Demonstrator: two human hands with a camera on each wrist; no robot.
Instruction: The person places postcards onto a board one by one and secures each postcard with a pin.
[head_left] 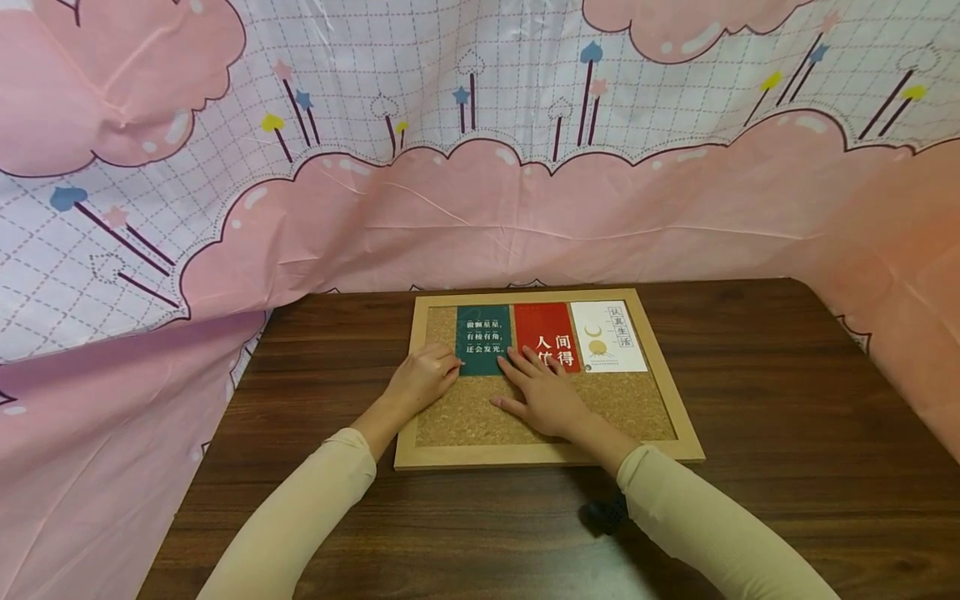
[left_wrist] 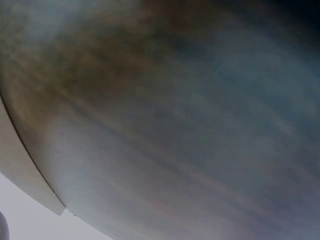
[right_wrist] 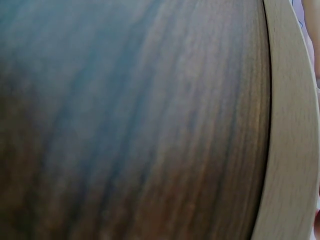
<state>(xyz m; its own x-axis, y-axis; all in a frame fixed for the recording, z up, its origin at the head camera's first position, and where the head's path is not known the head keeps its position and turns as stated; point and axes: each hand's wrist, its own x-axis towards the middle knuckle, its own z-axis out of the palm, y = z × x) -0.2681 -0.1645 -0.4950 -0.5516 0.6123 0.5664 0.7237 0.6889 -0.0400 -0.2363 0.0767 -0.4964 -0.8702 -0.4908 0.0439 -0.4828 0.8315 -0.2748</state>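
A green card with white writing lies on the cork board, left of a red card and a white card. At the green card's lower left corner my left hand has curled fingers, with a tiny pale pin-like thing at the fingertips, mostly hidden. My right hand lies spread across the board, its fingertips over the green card's lower right corner and the bottom of the red card. A small round dot marks the white card's lower left corner.
A pale wooden frame borders the board, which lies on a dark wood table. Near my right sleeve sits a small black object, partly covered. A pink patterned curtain hangs behind. Both wrist views show mostly blurred table and frame edge.
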